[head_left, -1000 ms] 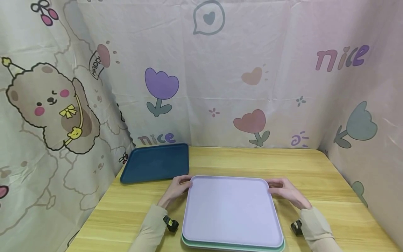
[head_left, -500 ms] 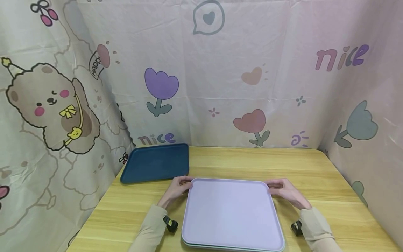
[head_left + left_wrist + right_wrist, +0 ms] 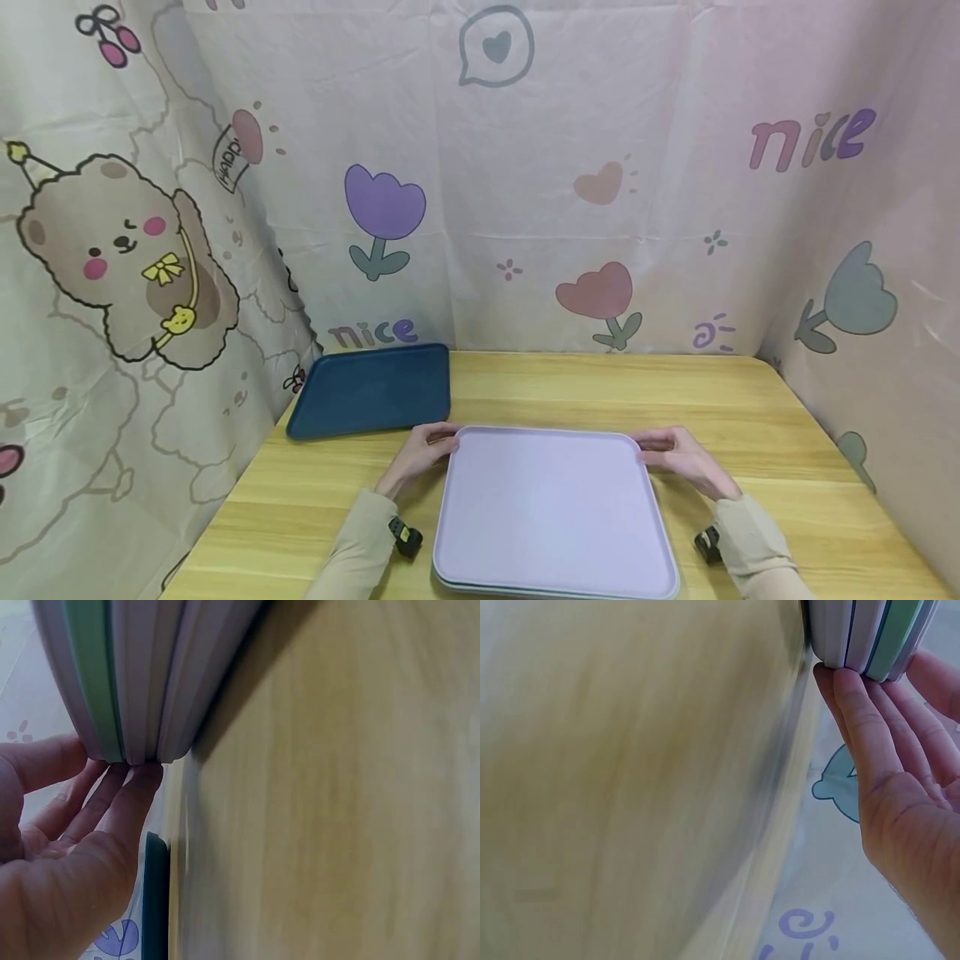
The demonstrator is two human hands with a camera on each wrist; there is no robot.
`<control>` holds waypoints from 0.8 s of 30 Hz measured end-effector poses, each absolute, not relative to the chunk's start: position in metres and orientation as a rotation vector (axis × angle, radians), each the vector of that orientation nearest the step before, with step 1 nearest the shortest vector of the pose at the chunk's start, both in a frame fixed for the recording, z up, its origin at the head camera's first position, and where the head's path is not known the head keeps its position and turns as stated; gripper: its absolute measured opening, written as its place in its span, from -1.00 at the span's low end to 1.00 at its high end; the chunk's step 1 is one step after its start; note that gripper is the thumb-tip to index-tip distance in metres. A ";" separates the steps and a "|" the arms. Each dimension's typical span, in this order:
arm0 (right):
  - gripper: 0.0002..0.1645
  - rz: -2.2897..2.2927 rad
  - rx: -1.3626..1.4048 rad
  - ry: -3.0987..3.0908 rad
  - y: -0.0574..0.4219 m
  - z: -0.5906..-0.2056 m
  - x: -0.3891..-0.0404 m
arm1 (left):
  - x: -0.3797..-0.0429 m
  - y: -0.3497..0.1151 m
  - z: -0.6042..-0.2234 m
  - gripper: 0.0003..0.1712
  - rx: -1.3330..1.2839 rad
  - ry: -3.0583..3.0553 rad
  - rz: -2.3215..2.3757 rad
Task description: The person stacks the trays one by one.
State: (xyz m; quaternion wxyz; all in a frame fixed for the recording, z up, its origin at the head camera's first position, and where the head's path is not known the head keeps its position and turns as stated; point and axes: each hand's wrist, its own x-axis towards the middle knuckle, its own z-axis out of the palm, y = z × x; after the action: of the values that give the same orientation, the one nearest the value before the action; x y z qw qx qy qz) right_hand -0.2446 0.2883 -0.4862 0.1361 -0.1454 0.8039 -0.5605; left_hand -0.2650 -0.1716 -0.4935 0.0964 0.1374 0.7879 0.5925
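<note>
Head view: left hand (image 3: 420, 455) and right hand (image 3: 687, 460) touch the tray stack (image 3: 555, 512) with nearly straight fingers (image 3: 132, 801), not gripping. Equal pressure should keep it well aligned.

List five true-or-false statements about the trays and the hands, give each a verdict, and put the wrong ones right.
1. The top tray of the stack is lilac. True.
2. The lowest layer of the stack is green. False: the green tray sits directly under the top tray, with paler edges below it.
3. The left hand touches the stack near its far left corner. True.
4. Only one hand touches the stack. False: the right hand touches it too, near its far right corner.
5. The dark blue tray lies apart from the stack, on the left of the table. True.
</note>
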 end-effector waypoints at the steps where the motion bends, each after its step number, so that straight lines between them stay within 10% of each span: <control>1: -0.39 -1.620 -0.417 2.327 0.288 -0.486 -0.244 | -0.265 -0.172 -0.494 -0.54 0.413 2.336 1.754; 14: -0.37 -1.608 -0.403 2.342 0.288 -0.485 -0.242 | -0.266 -0.180 -0.496 -0.59 0.348 2.443 1.808; 24: -0.38 -1.607 -0.406 2.356 0.287 -0.484 -0.241 | -0.268 -0.234 -0.491 -0.59 -0.369 2.709 2.008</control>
State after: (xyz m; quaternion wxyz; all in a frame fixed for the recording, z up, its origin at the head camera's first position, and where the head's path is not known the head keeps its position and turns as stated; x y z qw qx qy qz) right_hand -0.2409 0.2868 -0.4842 0.1302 -0.1398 0.8108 -0.5533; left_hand -0.2683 -0.2345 -0.4907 -0.1251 -0.1080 0.7924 0.5872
